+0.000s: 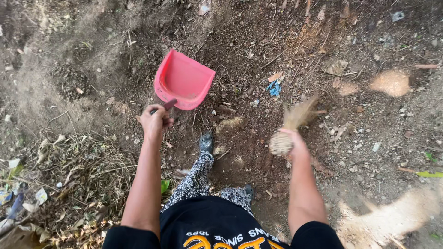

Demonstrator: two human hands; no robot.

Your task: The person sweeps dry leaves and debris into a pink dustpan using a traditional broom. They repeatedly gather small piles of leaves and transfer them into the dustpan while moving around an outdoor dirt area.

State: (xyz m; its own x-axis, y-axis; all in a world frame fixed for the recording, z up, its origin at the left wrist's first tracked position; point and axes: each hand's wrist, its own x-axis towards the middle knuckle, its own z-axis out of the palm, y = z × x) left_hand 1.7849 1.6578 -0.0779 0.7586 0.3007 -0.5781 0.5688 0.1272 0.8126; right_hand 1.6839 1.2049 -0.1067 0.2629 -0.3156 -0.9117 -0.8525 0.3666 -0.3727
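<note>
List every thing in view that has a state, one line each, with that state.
Left hand: closed around the dustpan's handle.
Red dustpan: held low over the dirt, mouth facing away from the person, nearly empty.
Right hand: gripping the broom's bound end.
Straw broom: bristles pointing forward, blurred.
Blue scrap: lying loose on the soil.
Front shoe: planted on the dirt.

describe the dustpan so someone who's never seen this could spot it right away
On the bare dirt ground, look just ahead of the person's left hand, which grips a dark handle. At the end of that handle lies the dustpan: a scoop of bright pink plastic, the only vivid, smooth thing among brown soil, twigs and dry leaves.
</note>
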